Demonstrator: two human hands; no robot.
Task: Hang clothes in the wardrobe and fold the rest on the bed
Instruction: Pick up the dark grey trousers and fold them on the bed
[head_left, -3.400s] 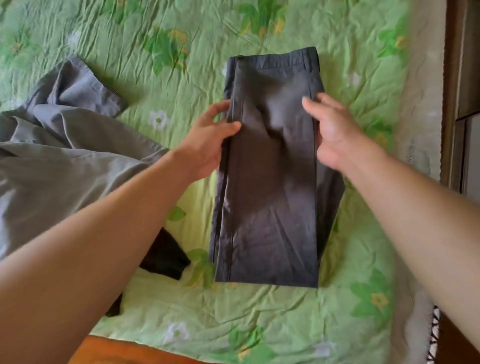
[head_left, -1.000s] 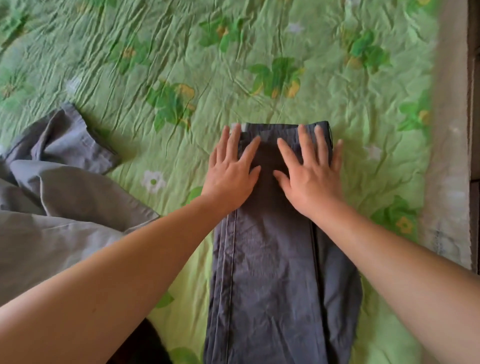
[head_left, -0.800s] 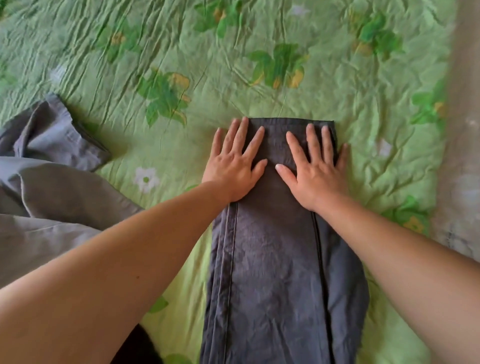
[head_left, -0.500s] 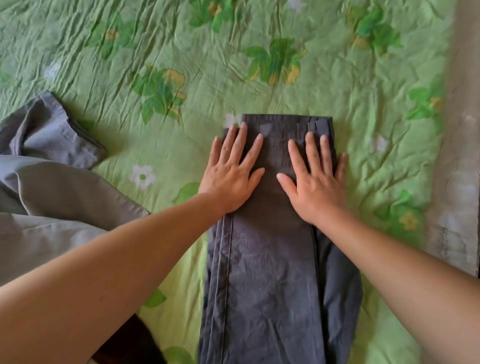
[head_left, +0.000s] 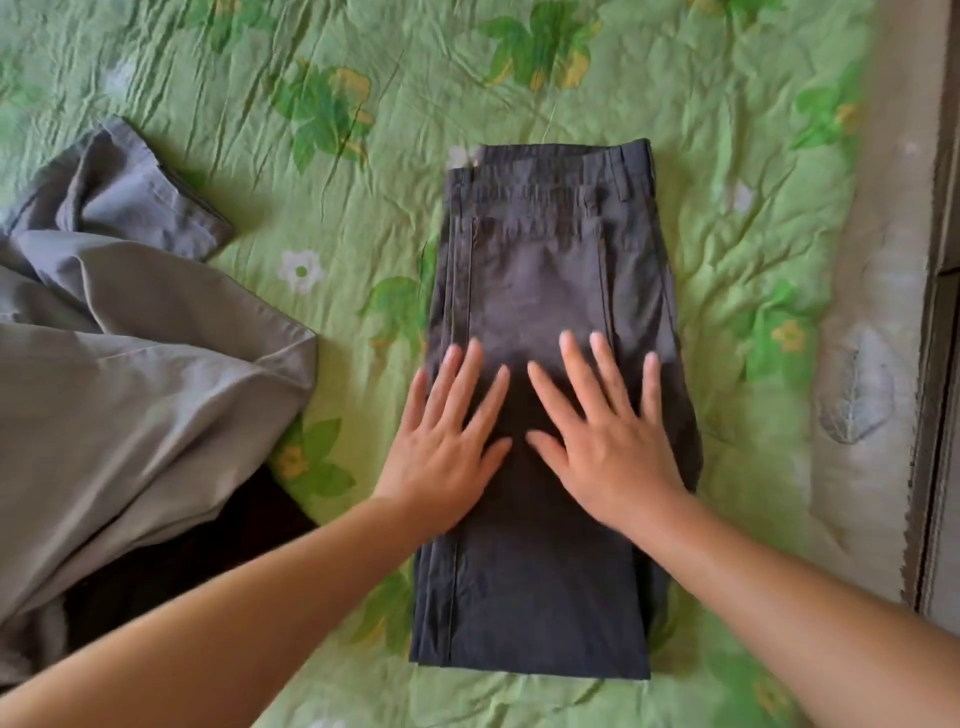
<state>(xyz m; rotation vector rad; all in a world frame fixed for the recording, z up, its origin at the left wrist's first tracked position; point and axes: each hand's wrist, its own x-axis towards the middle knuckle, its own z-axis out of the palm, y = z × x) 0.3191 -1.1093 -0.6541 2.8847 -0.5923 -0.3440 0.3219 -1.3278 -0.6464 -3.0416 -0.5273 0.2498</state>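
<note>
The dark grey trousers (head_left: 540, 270) lie in the middle of the frame on the bed (head_left: 363, 62), folded lengthwise into a long, narrow stack. The waistband sits at the upper end, with belt loops showing near its right corner. Several layered edges with a line of stitching run down the left side. The lower end is a straight edge near the bottom of the frame. On the right side an under-layer bulges out a little past the top layer. The cloth looks matte and lightly creased.

Both hands rest palm down on the middle of the trousers, side by side with the thumbs close together but not touching. The left hand (head_left: 447, 441) has its fingers straight and spread, and its outer fingers reach the stitched left edge. The right hand (head_left: 602, 441) is also flat, fingers splayed toward the waistband; the fingertips are slightly blurred. Neither hand grips the fabric.

The bed carries a crumpled green cover printed with leaves and flowers, with a pale border strip (head_left: 872, 312) along the right. On the left of the frame lies a loose light grey garment (head_left: 130, 389), unfolded and well apart from the trousers. A black piece of cloth (head_left: 208, 551) shows partly beneath its lower edge. A wooden furniture edge (head_left: 945, 364) runs down the far right.
</note>
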